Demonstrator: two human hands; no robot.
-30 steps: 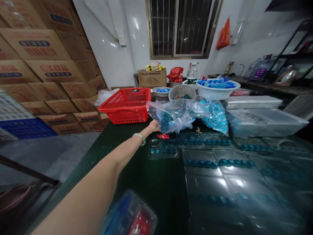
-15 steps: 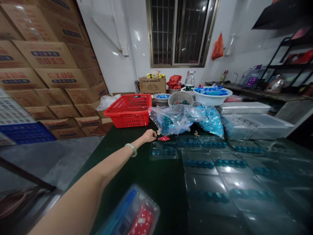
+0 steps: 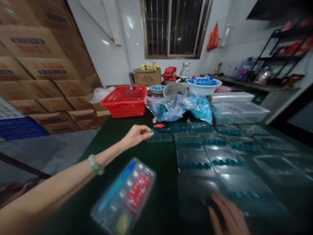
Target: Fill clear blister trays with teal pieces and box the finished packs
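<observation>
My left hand [image 3: 137, 135], a green bangle [image 3: 96, 164] on its wrist, is pinched closed beside a clear tray with blue-green pieces [image 3: 160, 136]. What sits between its fingertips is too small to make out. A small red packet [image 3: 159, 125] lies just beyond. My right hand [image 3: 228, 213] is at the bottom right, smeared by motion, over a clear plastic tray [image 3: 193, 189]; its fingers cannot be read. Nearer me lies a clear pack [image 3: 124, 195] with a long blue item [image 3: 118, 184] and a red white-spotted packet [image 3: 139, 191] in it.
Rows of clear trays [image 3: 228, 162] with blue-green pieces cover the right side of the dark green table. Farther back stand a red basket [image 3: 127, 101], plastic bags of blue pieces [image 3: 200, 109], a white basin [image 3: 204, 88] and stacked clear containers [image 3: 239, 112]. Cardboard boxes [image 3: 46, 70] rise at the left.
My left hand has drawn back from near the red packet, toward me and left. My right hand has come into view at the bottom right. The view has shifted slightly.
</observation>
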